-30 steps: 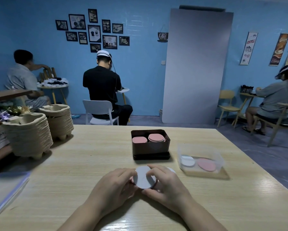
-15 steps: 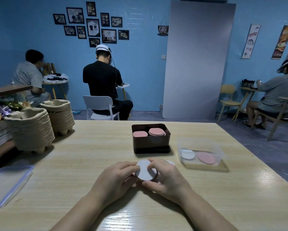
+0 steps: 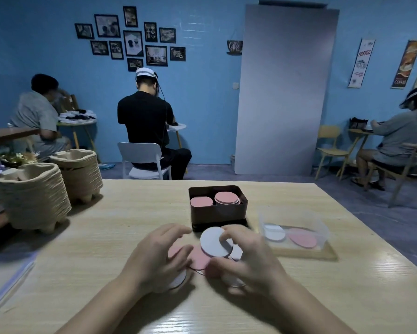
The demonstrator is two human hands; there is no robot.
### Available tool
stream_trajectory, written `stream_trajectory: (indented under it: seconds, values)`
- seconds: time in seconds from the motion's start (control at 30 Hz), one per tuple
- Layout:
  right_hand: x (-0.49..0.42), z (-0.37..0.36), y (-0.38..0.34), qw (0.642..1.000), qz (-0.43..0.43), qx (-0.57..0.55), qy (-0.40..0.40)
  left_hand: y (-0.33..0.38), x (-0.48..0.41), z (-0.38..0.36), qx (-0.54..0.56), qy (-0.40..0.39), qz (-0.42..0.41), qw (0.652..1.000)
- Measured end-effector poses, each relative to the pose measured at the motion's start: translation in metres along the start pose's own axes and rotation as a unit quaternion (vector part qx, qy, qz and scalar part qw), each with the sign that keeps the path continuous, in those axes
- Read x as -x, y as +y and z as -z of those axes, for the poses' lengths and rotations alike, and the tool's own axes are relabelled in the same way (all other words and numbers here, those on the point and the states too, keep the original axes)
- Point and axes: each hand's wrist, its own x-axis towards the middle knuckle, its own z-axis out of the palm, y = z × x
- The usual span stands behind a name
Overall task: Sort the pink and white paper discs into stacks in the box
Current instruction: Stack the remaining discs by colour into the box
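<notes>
White paper is sitting in the right hand (image 3: pixel 252 261) — one white disc (image 3: pixel 213 242), tilted up, with the thumb and the fingertips pinching it at its rim, just in front of the box (image 3: pixel 217 214). Under and between the hands, loose pink discs (image 3: pixel 199 260) are lying flat and overlapping on the surface (image 3: pixel 106 237), and some white ones are peeking out beside them. The left hand (image 3: pixel 158 259) is resting over this pile with loosely bent fingers; I cannot tell if it is really gripping any disc.

I am judging the discs as very light, thin and a little flexible. They are probably sliding easily on each other and sticking flat to the wood, so taking one by the rim, after sliding it partly off its neighbour, seems the best way. A hard squeeze may be creasing it.

Inside the box, two pink stacks (image 3: pixel 201 202) are standing side by side; no white stack is showing there. To the right, a clear tub (image 3: pixel 322 231) is holding one white and one pink disc. At the far left, piles of pulp trays (image 3: pixel 31 196) are standing.
</notes>
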Motion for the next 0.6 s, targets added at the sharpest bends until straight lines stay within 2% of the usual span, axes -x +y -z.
stream_trajectory:
  seconds: [0.2, 0.27, 0.4, 0.6]
  values:
    - [-0.062, 0.020, 0.016, 0.996, -0.042, -0.003, 0.078, -0.026, -0.047, -0.008, -0.006, 0.015, 0.006, 1.000]
    - [-0.088, 0.025, 0.021, 0.994, -0.071, 0.000, 0.083, -0.032, -0.055, -0.012, -0.011, 0.003, 0.007, 1.000]
    - [-0.129, 0.017, 0.035, 0.988, -0.151, 0.017, 0.019, -0.040, -0.057, -0.024, -0.004, -0.004, -0.002, 1.000]
    - [-0.152, -0.010, 0.051, 0.979, -0.186, 0.040, -0.071, -0.044, -0.052, -0.031, 0.035, 0.008, 0.003, 0.999]
